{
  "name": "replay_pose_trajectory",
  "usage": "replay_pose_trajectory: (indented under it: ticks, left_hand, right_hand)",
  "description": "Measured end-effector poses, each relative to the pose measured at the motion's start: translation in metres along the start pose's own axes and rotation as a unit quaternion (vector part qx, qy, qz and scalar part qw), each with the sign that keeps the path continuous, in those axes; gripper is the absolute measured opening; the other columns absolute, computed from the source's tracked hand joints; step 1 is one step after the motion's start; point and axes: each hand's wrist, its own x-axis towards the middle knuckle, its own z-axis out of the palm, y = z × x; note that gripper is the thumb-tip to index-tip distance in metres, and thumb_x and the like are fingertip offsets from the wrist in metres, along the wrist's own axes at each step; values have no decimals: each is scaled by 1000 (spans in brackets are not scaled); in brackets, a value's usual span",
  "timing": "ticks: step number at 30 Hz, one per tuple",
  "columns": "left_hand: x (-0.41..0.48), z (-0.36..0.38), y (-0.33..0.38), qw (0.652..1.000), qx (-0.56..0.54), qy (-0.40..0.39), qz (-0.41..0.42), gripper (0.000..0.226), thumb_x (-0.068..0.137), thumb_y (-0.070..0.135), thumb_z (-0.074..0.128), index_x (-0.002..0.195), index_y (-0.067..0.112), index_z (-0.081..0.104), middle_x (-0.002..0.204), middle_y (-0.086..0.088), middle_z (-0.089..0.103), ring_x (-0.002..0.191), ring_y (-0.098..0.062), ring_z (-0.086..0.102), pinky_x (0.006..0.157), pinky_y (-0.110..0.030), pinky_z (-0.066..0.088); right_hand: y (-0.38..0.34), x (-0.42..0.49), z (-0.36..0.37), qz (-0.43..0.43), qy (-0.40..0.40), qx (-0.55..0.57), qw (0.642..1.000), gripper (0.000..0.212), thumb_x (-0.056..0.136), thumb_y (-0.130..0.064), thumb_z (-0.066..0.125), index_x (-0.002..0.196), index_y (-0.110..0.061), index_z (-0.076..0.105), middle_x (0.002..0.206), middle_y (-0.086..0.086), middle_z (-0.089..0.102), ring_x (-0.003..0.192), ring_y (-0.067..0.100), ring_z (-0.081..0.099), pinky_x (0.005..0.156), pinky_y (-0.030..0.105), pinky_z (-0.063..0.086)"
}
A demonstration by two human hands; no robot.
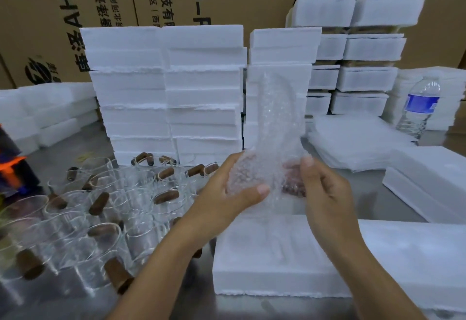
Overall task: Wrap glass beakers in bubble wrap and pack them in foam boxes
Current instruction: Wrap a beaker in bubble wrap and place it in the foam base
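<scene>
Your left hand (227, 193) cups the half-wrapped beaker (254, 168) with its thumb clamped across the front. Your right hand (325, 193) grips the other side with fingers curled behind, so both hands are equally near. The loose bubble wrap (274, 123) tail stands up toward 12 o'clock, and the foam box (277, 264) lies just toward 6 o'clock, its long axis running 9 to 3.

Clear, knobbly plastic bubble wrap (273, 140) is seen before matt white foam boxes (166, 92) with rough, crumbly edges. Glossy clear glass beakers (106, 218) with brown handles are set on a dull metal table (73, 150).
</scene>
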Motion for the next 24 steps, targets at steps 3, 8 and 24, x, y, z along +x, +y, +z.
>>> replay_pose_trajectory:
  ticks: [3, 8, 24]
  left_hand:
    - [-2, -3, -2, 1000, -2, -13, -22, 48, 77, 42, 65, 120, 43, 44, 111, 25, 63, 105, 4, 60, 79, -9, 47]
    - [-3, -1, -5, 1000, -1, -15, -21, 54, 66, 48, 71, 111, 37, 41, 103, 19, 64, 100, -3, 64, 76, -16, 51]
    - [-10, 10, -6, 986, 137, -13, 92, 56, 75, 35, 76, 121, 38, 45, 115, 20, 58, 108, -2, 58, 87, -17, 47]
  right_hand:
    - [2, 3, -3, -4, 27, -5, 1000, 27, 90, -36, 50, 73, -32, 70, 74, -18, 71, 72, -5, 65, 62, 5, 46]
    - [3, 2, -2, -14, 3, 17, 1000, 17, 85, -18, 62, 84, -33, 70, 80, -16, 73, 79, 2, 69, 68, 18, 55]
    - [12, -2, -4, -81, -171, -109, 976, 31, 92, -34, 34, 106, -36, 61, 109, -4, 59, 109, 17, 53, 92, 49, 44]
